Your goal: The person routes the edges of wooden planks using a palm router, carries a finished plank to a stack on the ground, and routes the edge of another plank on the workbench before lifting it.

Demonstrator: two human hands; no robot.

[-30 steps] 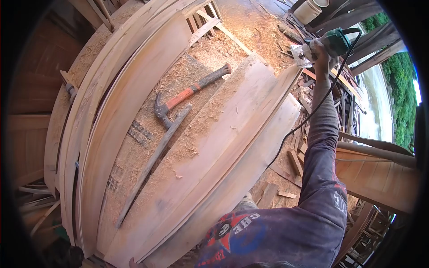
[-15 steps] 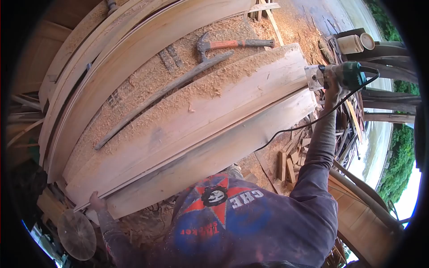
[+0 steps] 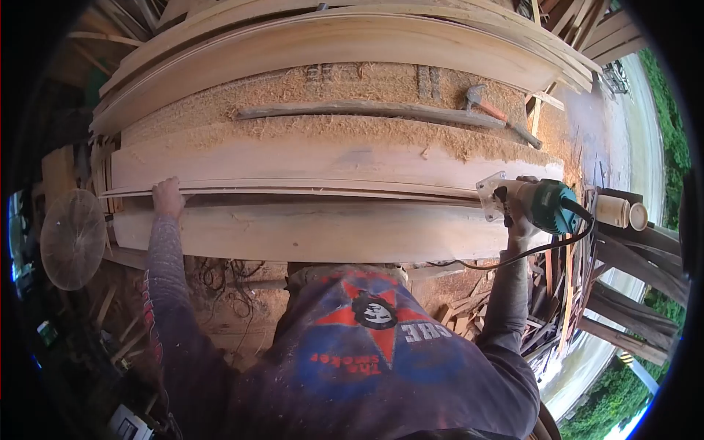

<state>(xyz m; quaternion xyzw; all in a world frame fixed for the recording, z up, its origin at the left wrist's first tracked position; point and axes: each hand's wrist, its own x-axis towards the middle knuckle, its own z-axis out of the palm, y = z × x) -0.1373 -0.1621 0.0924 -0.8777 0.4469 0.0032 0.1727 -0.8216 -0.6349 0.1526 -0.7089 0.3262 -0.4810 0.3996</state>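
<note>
My right hand point(image 3: 522, 214) is wrapped around a green and silver trim router point(image 3: 550, 207) with a clear base plate. The router is tilted on its side at the right end of the planks, its base facing left. A black cord point(image 3: 539, 251) trails from it towards my body. Near the left end, my left hand point(image 3: 168, 198) closes over a thin wooden strip point(image 3: 308, 190), which runs along the edge of a wide pale plank point(image 3: 293, 161). Nearer my body lies a second plank point(image 3: 293, 231). The fingertips of both hands are partly hidden.
Beyond the planks, a claw hammer point(image 3: 495, 111) with an orange handle and a long stick point(image 3: 352, 110) lie in shavings. Curved boards point(image 3: 330, 44) stand at the back. A round translucent disc point(image 3: 73, 240) is at left; scrap wood point(image 3: 469, 308) and a white container point(image 3: 612, 210) are at right.
My view has swung round, so the planks now run level across it. The router has turned in my right hand and sits closer to the planks' right end. My left hand stays at the strip's left end.
</note>
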